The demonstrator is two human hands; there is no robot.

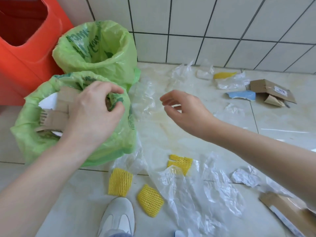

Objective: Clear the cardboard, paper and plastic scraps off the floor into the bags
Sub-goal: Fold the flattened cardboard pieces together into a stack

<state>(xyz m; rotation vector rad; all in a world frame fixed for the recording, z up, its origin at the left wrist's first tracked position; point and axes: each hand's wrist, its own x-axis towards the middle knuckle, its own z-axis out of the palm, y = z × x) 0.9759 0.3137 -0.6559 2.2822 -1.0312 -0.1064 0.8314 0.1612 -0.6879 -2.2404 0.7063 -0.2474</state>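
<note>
Two green plastic bags stand at the left. The near bag (109, 146) holds cardboard pieces (56, 117) and white paper. My left hand (92, 113) grips the near bag's rim at its right side. The far bag (109, 65) stands open behind it. My right hand (186, 108) hovers above the floor to the right of the bags, fingers loosely curled, holding nothing. Clear plastic sheets (193, 189) and yellow foam nets (120, 182) lie on the floor in front. A torn cardboard box (271, 90) and a blue scrap (242, 95) lie at the right by the wall.
An orange bin (25, 48) stands at the far left behind the bags. A white tiled wall (222, 28) closes the back. My shoe (118, 218) is at the bottom centre. A flat cardboard piece (287, 211) and crumpled foil-like wrap (246, 176) lie at the lower right.
</note>
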